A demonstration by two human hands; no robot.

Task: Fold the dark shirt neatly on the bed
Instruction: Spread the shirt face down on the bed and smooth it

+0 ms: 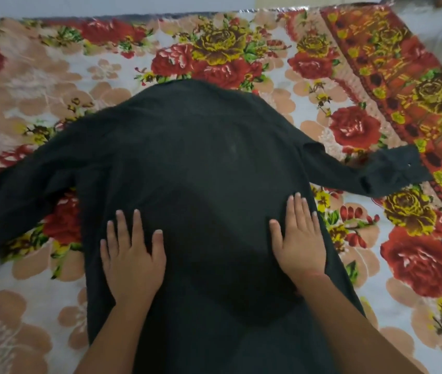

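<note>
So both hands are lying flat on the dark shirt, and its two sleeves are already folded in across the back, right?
Not quite. In the head view the left hand and right hand do lie flat on the dark shirt, but both sleeves are spread outward on the flowered bedspread, not folded in.

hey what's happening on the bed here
A person is getting a dark shirt ready to fold on a bed covered by a floral blanket. The shirt lies spread out, both sleeves stretched to the sides, and nothing is folded yet. The left hand and right hand rest flat, palms down and fingers spread, on the lower part of the shirt's body, apparently smoothing it.
</note>
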